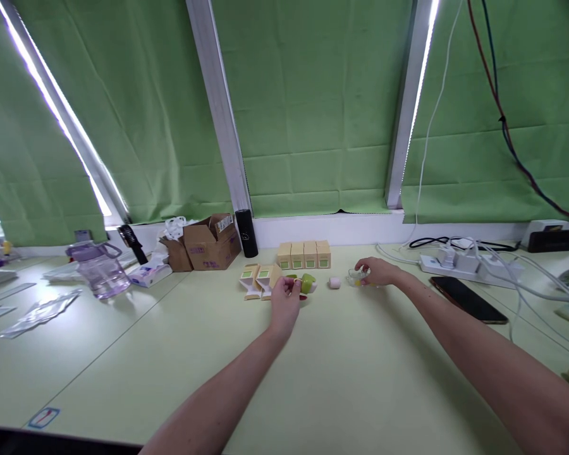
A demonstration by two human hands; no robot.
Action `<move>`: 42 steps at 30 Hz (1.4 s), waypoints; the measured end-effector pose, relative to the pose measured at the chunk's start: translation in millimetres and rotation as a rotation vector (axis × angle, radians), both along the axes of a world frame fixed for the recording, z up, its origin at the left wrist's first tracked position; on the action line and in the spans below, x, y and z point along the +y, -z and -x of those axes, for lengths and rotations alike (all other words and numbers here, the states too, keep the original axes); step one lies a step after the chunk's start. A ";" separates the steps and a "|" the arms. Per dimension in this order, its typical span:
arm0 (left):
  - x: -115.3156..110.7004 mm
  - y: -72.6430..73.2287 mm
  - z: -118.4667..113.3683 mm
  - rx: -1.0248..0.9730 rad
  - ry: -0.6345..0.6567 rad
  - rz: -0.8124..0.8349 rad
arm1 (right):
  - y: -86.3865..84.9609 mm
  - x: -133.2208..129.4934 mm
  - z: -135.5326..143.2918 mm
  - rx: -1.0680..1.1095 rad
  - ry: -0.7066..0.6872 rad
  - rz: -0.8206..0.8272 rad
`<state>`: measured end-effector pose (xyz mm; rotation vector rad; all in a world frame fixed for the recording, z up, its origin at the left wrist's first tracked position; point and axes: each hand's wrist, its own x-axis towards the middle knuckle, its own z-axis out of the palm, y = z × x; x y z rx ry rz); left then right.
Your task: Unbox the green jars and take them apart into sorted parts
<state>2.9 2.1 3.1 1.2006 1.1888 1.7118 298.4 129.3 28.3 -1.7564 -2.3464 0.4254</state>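
My left hand (286,302) is closed in a pinch around a small green rounded piece (308,282) with a pale end. A bit of red shows just under those fingers. Two light-brown small cartons (250,278) with green labels and cut-out fronts stand beside this hand, partly behind it. My right hand (378,272) has its fingers on a small clear container (354,277), low at the table; something yellowish shows near its base. Between the hands lies a short pale-pink cylinder (334,283), touched by neither.
A row of several closed small cartons (303,255) stands behind. At the left are a cardboard box (212,243), a black cylinder (246,234) and a purple water bottle (99,270). At the right lie a phone (467,299), a power strip (469,268) and loose cables.
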 end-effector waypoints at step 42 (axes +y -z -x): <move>-12.6 -15.1 -6.3 -0.266 0.222 0.259 | -19.5 -138.2 93.2 0.381 -0.198 -0.788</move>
